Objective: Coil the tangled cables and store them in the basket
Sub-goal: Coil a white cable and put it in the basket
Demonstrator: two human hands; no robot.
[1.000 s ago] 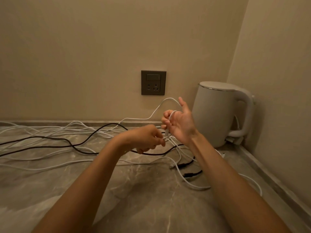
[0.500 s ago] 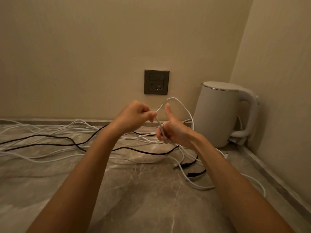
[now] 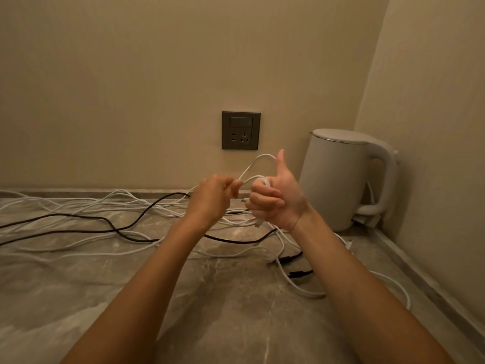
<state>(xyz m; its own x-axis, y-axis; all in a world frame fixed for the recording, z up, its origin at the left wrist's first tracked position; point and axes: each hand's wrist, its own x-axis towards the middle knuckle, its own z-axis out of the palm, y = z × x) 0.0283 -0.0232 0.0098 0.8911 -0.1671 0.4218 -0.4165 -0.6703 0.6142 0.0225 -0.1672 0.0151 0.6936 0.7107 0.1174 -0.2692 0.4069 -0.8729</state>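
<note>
Above the grey marbled stone countertop (image 3: 231, 319), near the corner of the beige walls, we see both hands raised close together. The left hand (image 3: 212, 199) pinches a thin white cable (image 3: 258, 177) between thumb and forefinger, and its other fingers are curled in. The right hand (image 3: 282, 203) has four fingers curled round the same cable. The cable seems to be looped over them, though we cannot tell how many turns, and the thumb stands straight up. Between the hands the cable rises in a small arch, and it also hangs down to the countertop. Other thin white cables (image 3: 60, 206) and thin black cables (image 3: 86, 216) lie tangled across the countertop, mostly on the left. A white plastic electric kettle (image 3: 338, 179) stands in the right corner, and a dark square wall socket (image 3: 241, 130) is behind the hands.
</note>
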